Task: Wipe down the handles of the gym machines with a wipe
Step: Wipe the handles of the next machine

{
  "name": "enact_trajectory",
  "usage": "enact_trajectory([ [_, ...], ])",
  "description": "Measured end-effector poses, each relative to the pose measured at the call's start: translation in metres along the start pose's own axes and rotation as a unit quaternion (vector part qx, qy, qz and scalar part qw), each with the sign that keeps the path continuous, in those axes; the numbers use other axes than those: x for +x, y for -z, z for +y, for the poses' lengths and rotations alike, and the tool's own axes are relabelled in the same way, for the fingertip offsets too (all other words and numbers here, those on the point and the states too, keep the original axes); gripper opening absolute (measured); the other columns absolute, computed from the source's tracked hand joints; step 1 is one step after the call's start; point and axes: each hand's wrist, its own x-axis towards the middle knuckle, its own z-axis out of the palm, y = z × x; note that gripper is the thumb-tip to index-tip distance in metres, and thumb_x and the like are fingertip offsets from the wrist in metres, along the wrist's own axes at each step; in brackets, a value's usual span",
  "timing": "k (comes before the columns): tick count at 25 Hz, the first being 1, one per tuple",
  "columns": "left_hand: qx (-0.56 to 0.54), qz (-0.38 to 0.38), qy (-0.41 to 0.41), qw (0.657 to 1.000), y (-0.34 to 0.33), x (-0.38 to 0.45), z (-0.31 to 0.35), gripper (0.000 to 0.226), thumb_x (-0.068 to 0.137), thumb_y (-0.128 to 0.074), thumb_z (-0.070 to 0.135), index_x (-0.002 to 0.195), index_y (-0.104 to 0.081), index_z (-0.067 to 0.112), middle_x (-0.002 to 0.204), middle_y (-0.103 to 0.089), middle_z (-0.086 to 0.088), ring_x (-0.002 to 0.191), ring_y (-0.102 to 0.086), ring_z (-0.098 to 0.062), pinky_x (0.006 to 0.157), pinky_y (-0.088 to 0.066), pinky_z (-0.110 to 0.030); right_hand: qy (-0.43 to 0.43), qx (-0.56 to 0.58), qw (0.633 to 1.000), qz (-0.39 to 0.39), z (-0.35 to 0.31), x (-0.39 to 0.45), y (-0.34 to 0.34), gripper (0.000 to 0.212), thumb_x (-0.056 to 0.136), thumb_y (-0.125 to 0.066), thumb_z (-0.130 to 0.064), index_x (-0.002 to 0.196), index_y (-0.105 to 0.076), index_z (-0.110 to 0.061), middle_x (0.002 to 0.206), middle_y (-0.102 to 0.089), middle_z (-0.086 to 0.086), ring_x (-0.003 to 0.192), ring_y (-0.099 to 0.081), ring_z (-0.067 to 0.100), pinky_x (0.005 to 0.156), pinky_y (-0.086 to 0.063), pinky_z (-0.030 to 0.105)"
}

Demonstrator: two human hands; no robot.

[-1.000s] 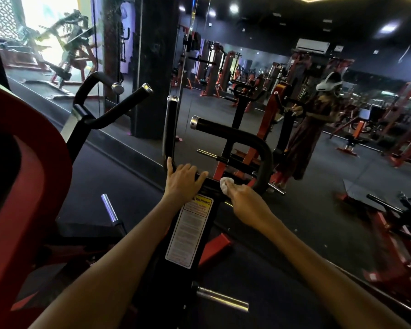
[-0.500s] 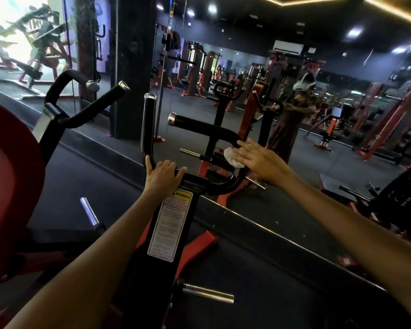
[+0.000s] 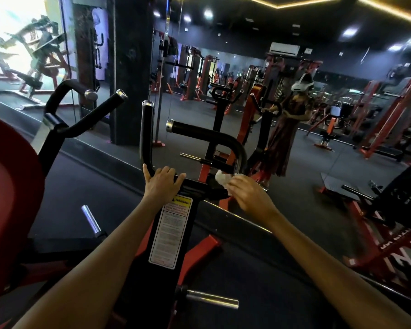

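While the left hand curls over the black crossbar at the foot of the upright handle, the right hand pinches a crumpled white wipe against the lower bend of the curved handle, just right of the machine's black column. A white warning label runs down that column, directly below the left hand's knuckles. Chrome pegs jut out nearby: one to the left of the left forearm, another low between the two forearms, and a thinner one behind the curved handle, close to the wipe. A second black handle pair rises at the left, beside a large red pad that fills the left edge. Just beyond the handles stands a wall mirror, its lower edge crossing under the right forearm; it reflects a person in a white headset and rows of red machines. At the right edge, a red frame sits near the right arm. Dark floor lies open between the pad and the column.
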Motion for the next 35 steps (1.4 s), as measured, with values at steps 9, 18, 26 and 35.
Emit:
enact_trajectory([
  [9, 0.01, 0.017, 0.001, 1.0, -0.002, -0.002, 0.0, 0.043, 0.1, -0.029, 0.046, 0.104, -0.057, 0.014, 0.112, -0.056, -0.002, 0.118, -0.048, -0.02, 0.113, 0.007, -0.054, -0.328, 0.146, 0.905, 0.227, -0.018, 0.013, -0.026, 0.015, 0.087, -0.063, -0.007, 0.099, -0.067, 0.002, 0.092, -0.061, 0.009, 0.088, -0.058, 0.019, 0.077, -0.048, 0.021],
  [18, 0.002, 0.043, -0.001, 0.999, -0.007, -0.002, -0.003, 0.04, 0.099, -0.031, 0.044, 0.104, -0.059, 0.015, 0.112, -0.058, -0.001, 0.118, -0.05, -0.021, 0.113, 0.008, -0.053, -0.346, 0.14, 0.884, 0.283, 0.004, 0.034, -0.024, 0.019, 0.084, -0.065, -0.003, 0.103, -0.069, -0.003, 0.103, -0.069, 0.009, 0.096, -0.063, 0.018, 0.09, -0.038, 0.009],
  [26, -0.001, 0.065, -0.006, 0.998, -0.011, -0.001, -0.005, 0.039, 0.099, -0.034, 0.044, 0.101, -0.061, 0.015, 0.106, -0.058, 0.001, 0.117, -0.05, -0.021, 0.114, 0.008, -0.051, -0.305, 0.165, 0.891, 0.293, 0.024, 0.066, -0.012, 0.014, 0.077, -0.067, 0.007, 0.09, -0.071, 0.003, 0.089, -0.07, 0.015, 0.081, -0.067, 0.021, 0.081, -0.053, 0.021],
  [35, -0.01, 0.074, -0.014, 0.997, -0.013, 0.0, -0.006, 0.056, 0.091, -0.019, 0.058, 0.094, -0.059, 0.018, 0.095, -0.052, 0.008, 0.111, -0.053, -0.018, 0.115, 0.007, -0.049, -0.26, 0.134, 0.926, 0.24, 0.025, 0.094, -0.012, 0.018, 0.077, -0.071, 0.001, 0.094, -0.07, 0.004, 0.093, -0.072, 0.015, 0.076, -0.071, 0.02, 0.078, -0.045, 0.01],
])
